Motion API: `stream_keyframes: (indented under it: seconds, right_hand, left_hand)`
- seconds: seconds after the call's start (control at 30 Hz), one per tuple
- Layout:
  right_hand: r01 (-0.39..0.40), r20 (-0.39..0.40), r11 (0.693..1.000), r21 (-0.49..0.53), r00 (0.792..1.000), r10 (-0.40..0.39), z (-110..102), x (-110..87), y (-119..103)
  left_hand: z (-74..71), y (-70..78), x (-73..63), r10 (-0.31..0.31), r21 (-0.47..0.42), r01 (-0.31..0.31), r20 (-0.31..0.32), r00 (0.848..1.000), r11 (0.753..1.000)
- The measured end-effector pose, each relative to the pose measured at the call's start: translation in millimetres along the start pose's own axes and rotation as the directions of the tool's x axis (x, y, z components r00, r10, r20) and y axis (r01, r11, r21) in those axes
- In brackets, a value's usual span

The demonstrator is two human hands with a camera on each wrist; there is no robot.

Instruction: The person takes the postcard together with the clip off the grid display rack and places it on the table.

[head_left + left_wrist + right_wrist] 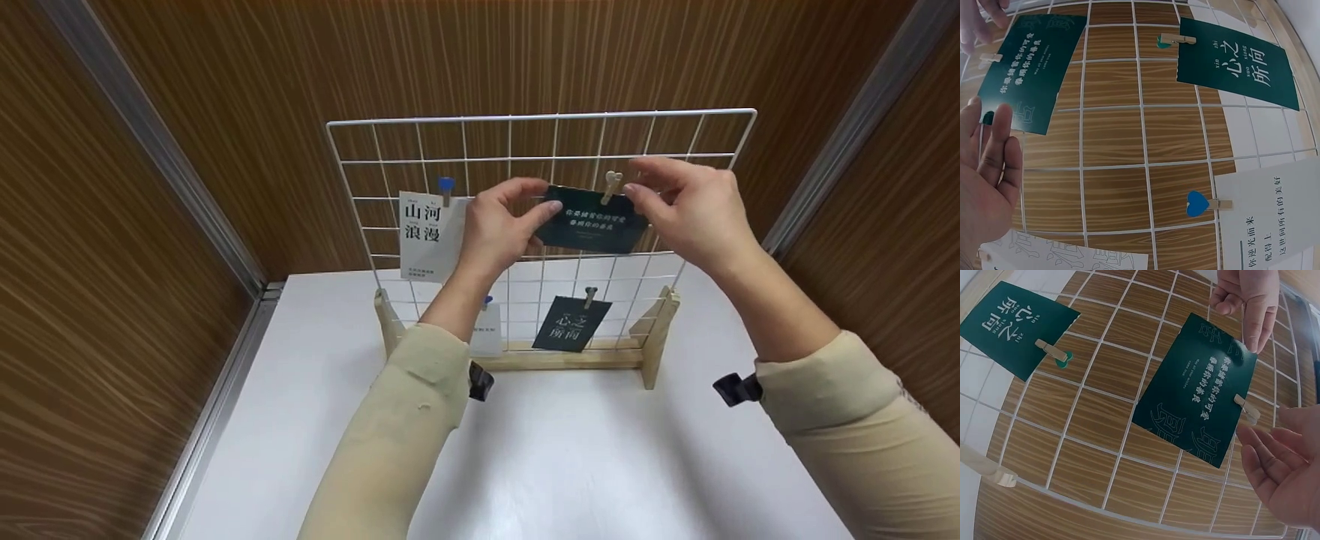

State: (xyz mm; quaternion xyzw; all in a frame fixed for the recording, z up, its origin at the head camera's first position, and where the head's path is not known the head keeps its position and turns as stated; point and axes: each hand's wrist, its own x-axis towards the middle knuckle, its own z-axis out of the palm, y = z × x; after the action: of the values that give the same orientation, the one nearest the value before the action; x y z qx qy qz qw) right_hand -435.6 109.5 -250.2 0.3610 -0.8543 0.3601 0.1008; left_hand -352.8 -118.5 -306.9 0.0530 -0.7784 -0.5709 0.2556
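Observation:
A dark green card (592,221) with white writing hangs near the top of a white wire grid (532,159), under a small wooden clothespin (613,186) on its upper edge. My left hand (499,225) pinches the card's left corner, its thumb on the front. Beside the clothespin is my right hand (694,206), fingers loosely bent and apart. In the right wrist view, the right hand's fingers (1258,450) lie close to the clothespin and card edge with nothing visibly held; whether they touch the card is unclear.
A white card (424,236) with a blue clip (447,185) hangs at left. Lower hang another white card (1269,214) with a blue heart clip (1197,203) and a green card (571,324). A wooden stand (570,361) supports the grid on a white table (570,457).

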Motion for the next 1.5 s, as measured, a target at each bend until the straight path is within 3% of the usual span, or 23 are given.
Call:
stream_keyframes:
  seconds: [0.27,0.53,0.8,1.3,1.5]
  right_hand:
    - [-0.034,0.106,0.999,0.011,0.994,0.032,0,14.2,2]
    - [0.005,0.163,1.0,0.02,0.987,-0.008,3,20.4,8]
    - [-0.023,0.216,0.996,0.091,0.976,0.003,4,26.8,13]
    - [-0.056,0.234,0.982,0.179,0.972,0.013,3,30.3,18]
    - [-0.065,0.23,0.978,0.197,0.973,0.018,3,32.0,17]
  left_hand:
    - [-3.6,0.7,0.4,-0.008,-0.005,0.008,0.008,1.0,1.0]
    - [-5.3,0.5,2.4,-0.006,0.006,0.006,0.015,1.0,1.0]
    - [-7.0,0.5,5.0,-0.022,0.034,0.022,0.001,1.0,0.999]
    - [-8.3,5.4,9.3,-0.06,0.046,0.059,0.009,0.998,0.997]
    - [-9.5,6.4,10.5,-0.039,0.068,0.039,0.001,0.999,0.997]
